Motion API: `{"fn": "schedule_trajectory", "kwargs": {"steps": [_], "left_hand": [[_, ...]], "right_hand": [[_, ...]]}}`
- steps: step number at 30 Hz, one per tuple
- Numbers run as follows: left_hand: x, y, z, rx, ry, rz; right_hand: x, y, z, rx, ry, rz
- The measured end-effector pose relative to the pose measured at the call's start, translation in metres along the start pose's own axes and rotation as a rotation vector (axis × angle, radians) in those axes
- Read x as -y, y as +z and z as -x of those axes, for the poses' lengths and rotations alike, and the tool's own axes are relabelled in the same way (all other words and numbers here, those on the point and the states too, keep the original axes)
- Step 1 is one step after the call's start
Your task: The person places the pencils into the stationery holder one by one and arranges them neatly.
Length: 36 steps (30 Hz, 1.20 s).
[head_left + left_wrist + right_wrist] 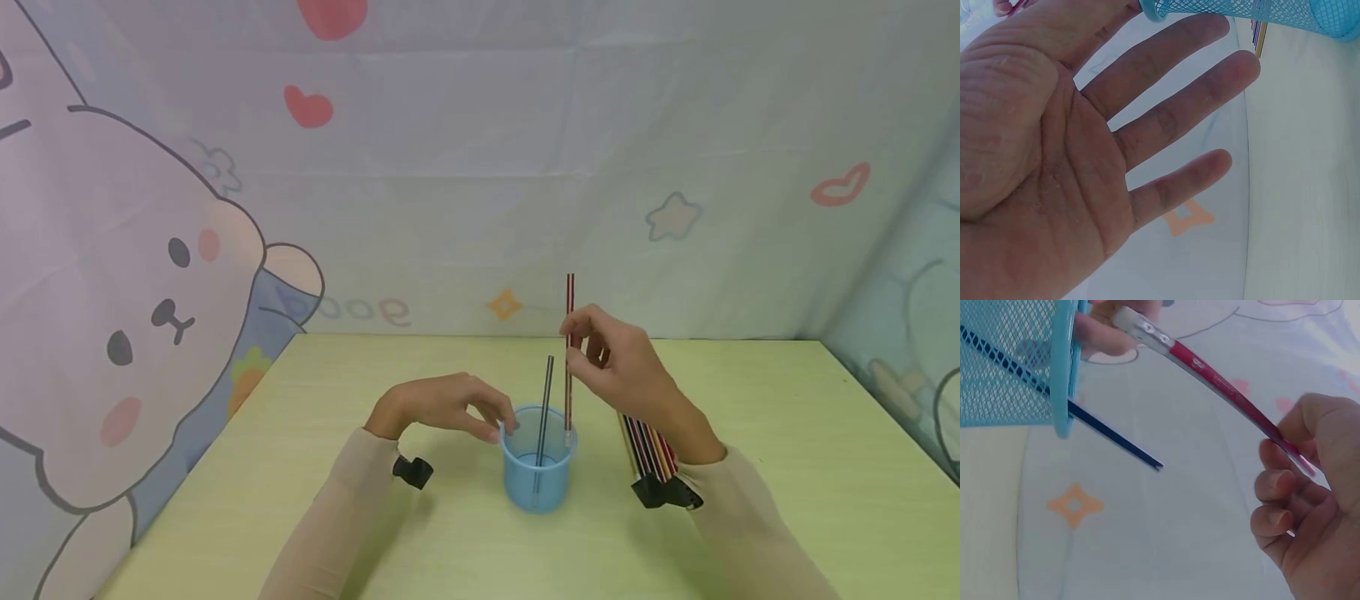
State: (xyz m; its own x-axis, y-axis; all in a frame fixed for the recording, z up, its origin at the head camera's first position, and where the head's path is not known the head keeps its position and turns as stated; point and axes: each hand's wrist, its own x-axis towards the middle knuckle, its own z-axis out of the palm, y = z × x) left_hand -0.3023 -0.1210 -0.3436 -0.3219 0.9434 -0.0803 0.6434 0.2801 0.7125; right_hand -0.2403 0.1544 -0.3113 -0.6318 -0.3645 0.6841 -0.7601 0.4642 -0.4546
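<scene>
On the tabletop (450,542), head view: one blue cup (517,487) stands upright, a dark pencil (547,400) leaning inside it.
Right hand (622,358): thumb and fingertips pinch a red pencil (568,396), held nearly vertical at the cup's right side, eraser end (568,437) down.
Left hand (450,402): thumb and forefinger at the cup's left rim, apparently pinching it.
Step in hand: probably standing pencils in the cup — the next move calls for bringing the eraser end inside the rim, lowering, then letting go.
Pencil count: one in the cup, one in the right hand; the loose pencils (651,450) lie right of the cup, partly behind the wrist — several, too hidden to count.
Left hand, left wrist view: middle, ring and little fingers straight and spread, off the rim.
Red pencil, right wrist view: eraser end above the cup's mouth, not yet inside.
</scene>
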Motion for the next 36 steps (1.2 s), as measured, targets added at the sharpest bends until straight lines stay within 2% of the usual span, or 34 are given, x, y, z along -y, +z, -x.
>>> {"fn": "schedule_trajectory", "kwargs": {"steps": [3, 7, 14, 22, 28, 32, 36], "left_hand": [[0.000, 0.000, 0.000, -0.003, 0.001, 0.000], [-0.001, 0.000, 0.000, 0.001, 0.011, 0.006], [-0.003, -0.003, -0.001, 0.007, 0.013, -0.016], [-0.003, -0.002, -0.001, 0.011, -0.008, -0.021], [-0.003, -0.001, 0.001, -0.005, -0.023, -0.033], [-0.002, 0.000, 0.001, -0.005, -0.017, -0.023], [-0.002, 0.000, 0.000, 0.001, -0.018, -0.020]], "right_hand": [[0.003, 0.007, 0.000, -0.057, 0.004, -0.036], [0.004, 0.020, 0.001, -0.056, -0.015, -0.051], [0.001, 0.039, 0.001, 0.034, -0.041, -0.045], [-0.003, 0.052, 0.006, 0.219, 0.027, 0.006], [-0.006, 0.058, 0.009, 0.352, 0.069, 0.090], [-0.007, 0.057, 0.010, 0.385, 0.067, 0.108], [-0.008, 0.051, 0.008, 0.358, 0.029, 0.103]]}}
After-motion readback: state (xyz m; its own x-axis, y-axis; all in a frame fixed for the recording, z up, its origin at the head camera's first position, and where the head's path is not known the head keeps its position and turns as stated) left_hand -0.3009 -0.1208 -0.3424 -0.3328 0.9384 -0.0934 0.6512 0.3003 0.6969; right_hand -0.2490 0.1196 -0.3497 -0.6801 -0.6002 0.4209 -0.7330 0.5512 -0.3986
